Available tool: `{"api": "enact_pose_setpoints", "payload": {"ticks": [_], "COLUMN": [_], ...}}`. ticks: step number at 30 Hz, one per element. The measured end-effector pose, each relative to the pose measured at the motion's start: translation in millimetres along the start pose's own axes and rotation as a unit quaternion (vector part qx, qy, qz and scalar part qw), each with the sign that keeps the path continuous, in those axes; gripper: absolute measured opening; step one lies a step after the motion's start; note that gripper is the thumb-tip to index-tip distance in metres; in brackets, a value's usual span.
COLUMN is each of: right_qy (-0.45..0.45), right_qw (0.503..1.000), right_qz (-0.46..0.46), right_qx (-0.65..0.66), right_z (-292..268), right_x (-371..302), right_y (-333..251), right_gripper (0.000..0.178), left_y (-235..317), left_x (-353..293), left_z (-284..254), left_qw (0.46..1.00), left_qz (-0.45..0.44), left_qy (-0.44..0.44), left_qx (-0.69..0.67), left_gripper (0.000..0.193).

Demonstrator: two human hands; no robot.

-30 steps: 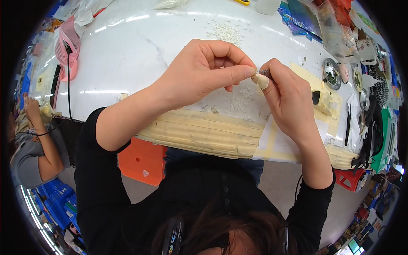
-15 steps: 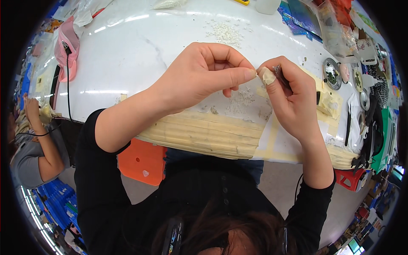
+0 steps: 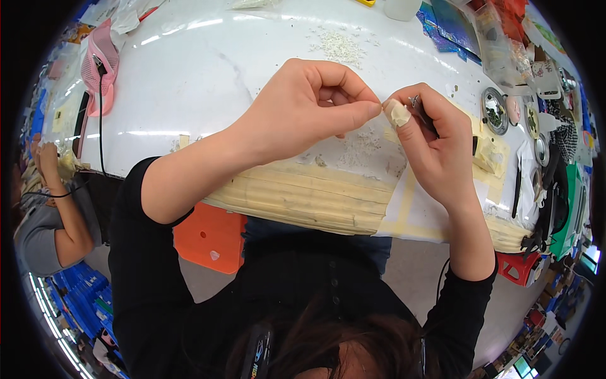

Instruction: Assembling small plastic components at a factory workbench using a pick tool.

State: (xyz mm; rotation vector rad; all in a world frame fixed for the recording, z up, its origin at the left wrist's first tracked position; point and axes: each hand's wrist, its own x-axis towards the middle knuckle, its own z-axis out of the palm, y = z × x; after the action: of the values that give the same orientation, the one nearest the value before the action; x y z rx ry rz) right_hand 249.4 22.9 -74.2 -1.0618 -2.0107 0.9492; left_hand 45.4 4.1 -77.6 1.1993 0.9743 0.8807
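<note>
My left hand (image 3: pixel 309 114) is closed above the white table (image 3: pixel 183 95), thumb and forefinger pinched together. Whatever lies in that pinch is too small to make out. Its fingertips meet those of my right hand (image 3: pixel 445 151), whose thumb is wrapped in cream tape (image 3: pixel 398 115). Tucked in the curled right fingers is a small dark tool (image 3: pixel 427 120) with a metallic end; most of it is hidden. Tiny white bits (image 3: pixel 341 47) lie scattered beyond my hands, and more white crumbs (image 3: pixel 360 148) are spread below them.
Cream tape (image 3: pixel 303 196) covers the table's near edge. Round metal tins (image 3: pixel 494 110) stand at the right, below shiny blue pouches (image 3: pixel 448 28). At the left are a pink mesh pouch (image 3: pixel 101 69) and a black cable (image 3: pixel 101 136). Another person's arm (image 3: pixel 69 218) shows there too.
Both hands stay nearly in place, fingertips together. The lower fingers of my left hand have curled in a little. At the far left, the other person's hand has shifted slightly.
</note>
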Motion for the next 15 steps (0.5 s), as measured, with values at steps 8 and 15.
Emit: {"api": "enact_pose_setpoints", "payload": {"ticks": [8, 15], "right_qy": [-0.037, -0.038], "right_qw": [0.997, 0.996], "right_qz": [0.024, 0.027], "right_qx": [0.058, 0.076], "right_z": [-4.4, -4.6], "right_x": [-2.2, -2.4], "right_y": [-2.8, -6.4], "right_gripper": [0.009, 0.011], "left_y": [-8.5, -2.9], "left_x": [-0.1, 1.0], "left_z": [1.7, -0.5], "left_qw": [0.997, 0.999], "left_qz": [0.072, 0.0], "left_qy": [-0.006, -0.017], "left_qx": [0.006, -0.047], "left_gripper": [0.007, 0.015]}}
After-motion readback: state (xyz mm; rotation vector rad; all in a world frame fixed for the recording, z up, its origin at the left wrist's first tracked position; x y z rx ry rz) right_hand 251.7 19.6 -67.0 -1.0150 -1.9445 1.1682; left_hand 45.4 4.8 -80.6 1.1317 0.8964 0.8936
